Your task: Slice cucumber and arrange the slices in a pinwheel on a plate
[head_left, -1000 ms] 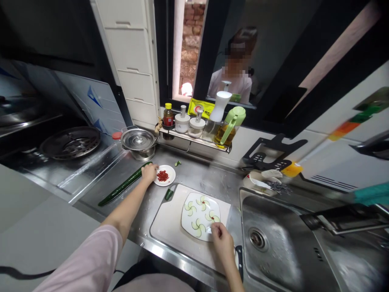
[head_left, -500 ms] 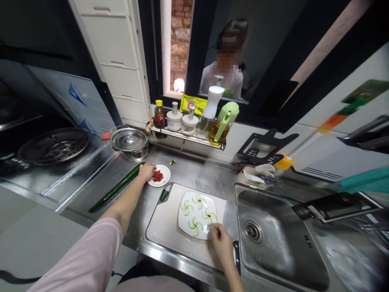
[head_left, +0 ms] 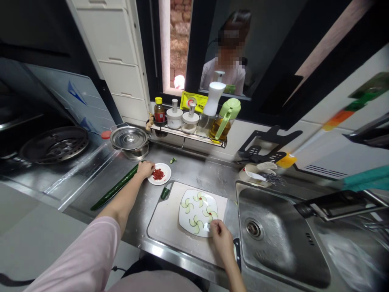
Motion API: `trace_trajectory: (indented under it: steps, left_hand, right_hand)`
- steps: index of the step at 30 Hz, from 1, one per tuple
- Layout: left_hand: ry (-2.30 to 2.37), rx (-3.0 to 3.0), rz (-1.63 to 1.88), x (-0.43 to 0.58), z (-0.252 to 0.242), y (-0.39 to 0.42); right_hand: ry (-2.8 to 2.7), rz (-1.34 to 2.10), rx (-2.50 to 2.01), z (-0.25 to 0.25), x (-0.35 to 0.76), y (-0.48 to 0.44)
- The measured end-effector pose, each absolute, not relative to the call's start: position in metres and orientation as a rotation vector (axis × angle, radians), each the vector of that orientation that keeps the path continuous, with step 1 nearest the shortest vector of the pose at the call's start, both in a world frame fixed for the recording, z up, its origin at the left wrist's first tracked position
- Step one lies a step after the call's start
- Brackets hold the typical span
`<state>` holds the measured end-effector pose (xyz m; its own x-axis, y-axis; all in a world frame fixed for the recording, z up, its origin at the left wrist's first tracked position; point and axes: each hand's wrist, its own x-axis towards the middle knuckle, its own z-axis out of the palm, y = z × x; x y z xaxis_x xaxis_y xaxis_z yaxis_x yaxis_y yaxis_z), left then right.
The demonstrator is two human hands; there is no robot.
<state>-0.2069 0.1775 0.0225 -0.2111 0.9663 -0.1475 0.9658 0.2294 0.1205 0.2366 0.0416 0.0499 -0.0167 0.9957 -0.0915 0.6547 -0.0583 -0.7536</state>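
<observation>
My left hand (head_left: 146, 168) is at the left rim of a small round white plate (head_left: 167, 177), its fingers closed on the edge. Chopped red pepper (head_left: 158, 174) lies on that plate. Under and behind the wrist stretches a long green cucumber (head_left: 114, 192). Over the lower right corner of a square white plate (head_left: 183, 222), my right hand (head_left: 221, 235) has its fingers curled into a pinch; what they hold, if anything, is too small to make out. Pale cucumber slices (head_left: 196, 223) form several pinwheels on the square plate, two of them with red bits at the centre.
The square plate sits on a cutting board (head_left: 162, 227) with a cucumber piece (head_left: 164, 193) near its corner. A black-handled knife (head_left: 237, 253) lies at its right, beside the sink (head_left: 273, 243). A lidded steel pot (head_left: 130, 140) and a condiment rack (head_left: 188, 136) stand behind.
The view has shifted slightly. Both hands stay at nearly the same spots, the left at the small plate's rim and the right over the square plate's corner.
</observation>
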Motion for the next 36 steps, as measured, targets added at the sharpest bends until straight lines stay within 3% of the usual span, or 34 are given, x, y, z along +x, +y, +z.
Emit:
trace_trajectory:
  steps: [36]
  left_hand:
    - [2.37, 1.835, 0.019, -0.199, 0.019, 0.175]
  right_hand:
    - [-1.76, 0.871, -1.818, 0.042, 0.242, 0.029]
